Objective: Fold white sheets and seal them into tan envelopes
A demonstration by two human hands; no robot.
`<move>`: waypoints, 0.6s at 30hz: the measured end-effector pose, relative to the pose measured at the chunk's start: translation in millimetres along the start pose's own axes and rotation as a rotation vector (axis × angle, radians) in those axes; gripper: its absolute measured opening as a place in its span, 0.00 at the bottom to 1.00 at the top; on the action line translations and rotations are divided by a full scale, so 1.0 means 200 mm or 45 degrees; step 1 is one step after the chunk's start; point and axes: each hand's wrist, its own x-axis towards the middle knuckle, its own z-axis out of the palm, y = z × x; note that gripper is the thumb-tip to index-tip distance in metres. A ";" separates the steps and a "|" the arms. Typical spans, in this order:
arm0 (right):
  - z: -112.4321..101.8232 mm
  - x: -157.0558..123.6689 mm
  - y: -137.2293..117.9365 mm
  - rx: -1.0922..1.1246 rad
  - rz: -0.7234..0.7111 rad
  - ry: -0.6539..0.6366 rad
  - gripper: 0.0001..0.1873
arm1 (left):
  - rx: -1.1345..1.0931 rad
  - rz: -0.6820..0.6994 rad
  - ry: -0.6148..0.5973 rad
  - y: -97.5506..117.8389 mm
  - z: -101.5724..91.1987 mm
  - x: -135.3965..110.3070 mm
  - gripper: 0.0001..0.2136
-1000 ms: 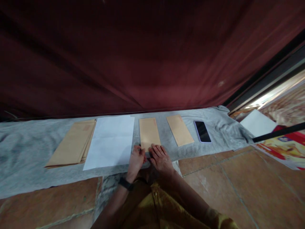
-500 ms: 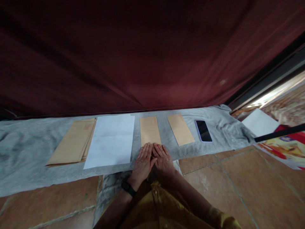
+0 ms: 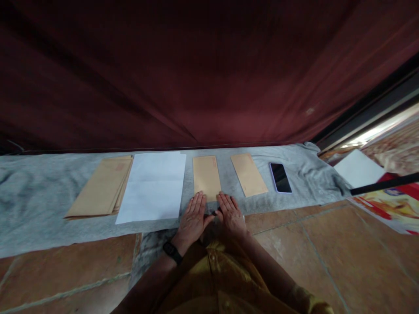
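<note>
A brown paper envelope (image 3: 206,174) lies on the grey cloth straight in front of me. My left hand (image 3: 193,217) rests flat at its near left corner, fingers stretched out and pointing away from me. At the near right corner lies my right hand (image 3: 231,216), also flat with the fingers extended. The thumbs come close together below the envelope's near edge. Neither hand grips anything. A second brown envelope (image 3: 249,175) is to the right, set at a slant. Sheets of white paper (image 3: 152,187) lie to the left, next to a stack of larger brown envelopes (image 3: 98,187).
A phone (image 3: 280,178) lies on the grey cloth (image 3: 307,179) at the right. Behind the cloth hangs a dark red curtain (image 3: 196,78). Terracotta tiles (image 3: 310,244) are in front. A colourful printed package (image 3: 393,200) and a dark bar are at the far right.
My hands have moved apart sideways along the envelope's near edge, the left one leftward and the right one rightward. The papers and phone lie as before.
</note>
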 end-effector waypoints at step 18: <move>0.05 0.36 -0.03 0.093 0.071 0.021 0.26 | -0.091 -0.116 0.073 -0.07 0.02 0.31 0.26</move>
